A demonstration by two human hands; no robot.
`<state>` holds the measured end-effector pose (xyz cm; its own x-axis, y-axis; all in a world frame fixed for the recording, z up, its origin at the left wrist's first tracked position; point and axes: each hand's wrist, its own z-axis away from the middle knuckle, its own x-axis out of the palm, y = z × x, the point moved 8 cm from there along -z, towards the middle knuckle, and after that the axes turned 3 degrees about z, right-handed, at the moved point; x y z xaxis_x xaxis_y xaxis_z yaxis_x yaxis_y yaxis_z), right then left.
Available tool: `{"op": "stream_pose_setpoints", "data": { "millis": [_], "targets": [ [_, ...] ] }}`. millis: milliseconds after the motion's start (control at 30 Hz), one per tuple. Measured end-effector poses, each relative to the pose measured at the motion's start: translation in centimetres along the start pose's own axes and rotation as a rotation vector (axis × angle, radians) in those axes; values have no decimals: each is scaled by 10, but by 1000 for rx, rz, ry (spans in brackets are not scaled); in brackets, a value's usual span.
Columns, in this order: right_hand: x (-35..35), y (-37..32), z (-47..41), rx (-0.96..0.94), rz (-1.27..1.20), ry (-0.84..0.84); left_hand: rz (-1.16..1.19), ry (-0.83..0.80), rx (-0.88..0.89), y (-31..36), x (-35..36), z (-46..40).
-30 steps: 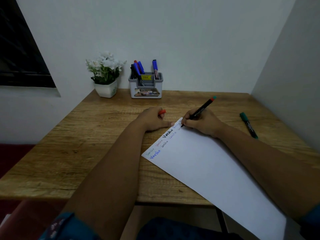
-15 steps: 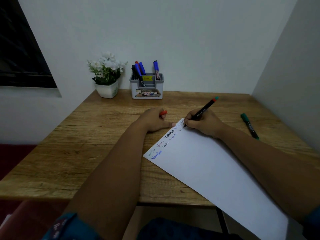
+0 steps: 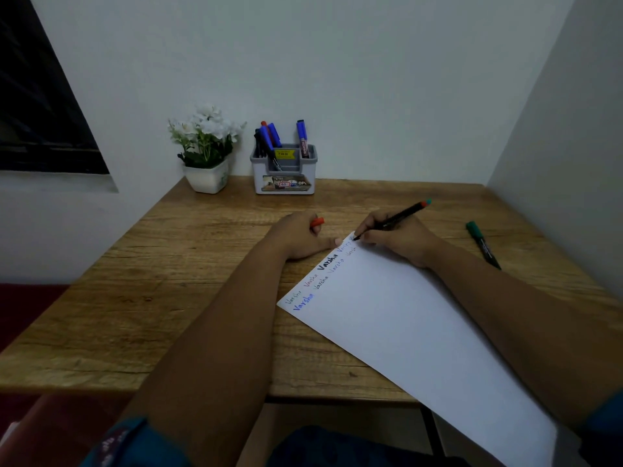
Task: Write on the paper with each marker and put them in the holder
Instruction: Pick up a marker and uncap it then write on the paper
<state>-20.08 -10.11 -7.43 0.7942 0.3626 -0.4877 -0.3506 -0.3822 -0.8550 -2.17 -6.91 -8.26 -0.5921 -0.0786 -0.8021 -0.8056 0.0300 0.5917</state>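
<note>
A white sheet of paper (image 3: pixel 404 325) lies slanted on the wooden table, with several written words along its upper left edge. My right hand (image 3: pixel 401 237) holds a black marker with a red end (image 3: pixel 397 217), its tip touching the paper's far corner. My left hand (image 3: pixel 300 235) rests on the table beside that corner, closed around a red cap (image 3: pixel 317 222), one fingertip at the paper's edge. A grey holder (image 3: pixel 286 170) stands at the back with several blue, black and red markers in it. A green marker (image 3: pixel 482 244) lies on the table to the right.
A white pot of white flowers (image 3: pixel 205 153) stands left of the holder by the back wall. Walls close the table in at the back and right. A dark window is at the left. The paper overhangs the table's front edge.
The marker tip has shifted slightly along the line at the paper's far corner. My left hand has stayed in place with the red cap.
</note>
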Motion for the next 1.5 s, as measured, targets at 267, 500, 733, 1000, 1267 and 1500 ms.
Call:
{"op": "stream_pose_setpoints", "data": {
  "millis": [267, 500, 733, 1000, 1267, 1500],
  "targets": [
    [-2, 1, 0, -26, 54, 46, 18, -4, -5, 0, 0, 0],
    [-2, 3, -2, -18, 130, 28, 25, -7, -12, -2, 1, -2],
    [-2, 5, -1, 3, 138, 24, 32, 2, -9, 0, -1, 1],
    [-9, 10, -3, 68, -432, 149, 27, -5, -12, 3, -2, 4],
    [-12, -5, 2, 80, -451, 147, 418, 72, 53, 24, -8, 9],
    [-16, 3, 5, 205, -674, 144, 575, 162, 118, 35, -6, 10]
  ]
}}
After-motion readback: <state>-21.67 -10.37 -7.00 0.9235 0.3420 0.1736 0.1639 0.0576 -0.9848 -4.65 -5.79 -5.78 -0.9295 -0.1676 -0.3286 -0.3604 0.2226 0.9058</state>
